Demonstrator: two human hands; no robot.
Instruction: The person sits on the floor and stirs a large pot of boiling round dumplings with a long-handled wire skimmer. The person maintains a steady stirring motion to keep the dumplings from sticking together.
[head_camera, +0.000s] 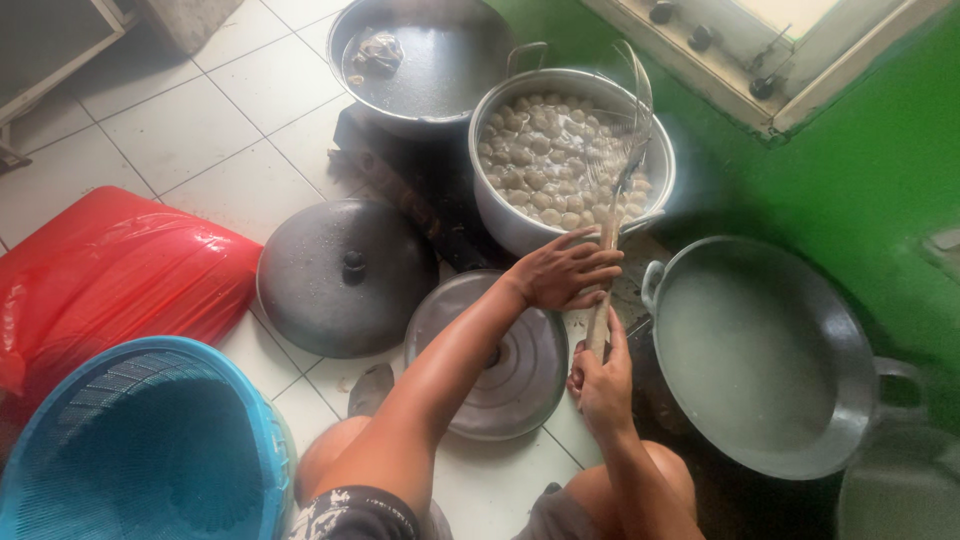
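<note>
Beside the pot (520, 225) of pale balls (540, 150): both hands shut tight around a long wooden handle (603, 280), left hand (565, 272) higher and nearer the pot, right hand (602, 385) lower; wire scoop (622, 120) tilted up over the pot.

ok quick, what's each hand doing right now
Left hand: closed around the skimmer handle, upper grip.
Right hand: closed on the same handle, lower end.

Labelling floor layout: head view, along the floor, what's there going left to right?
Red bag → blue basket → dark lid → silver lid → wide pan of cloudy liquid.
</note>
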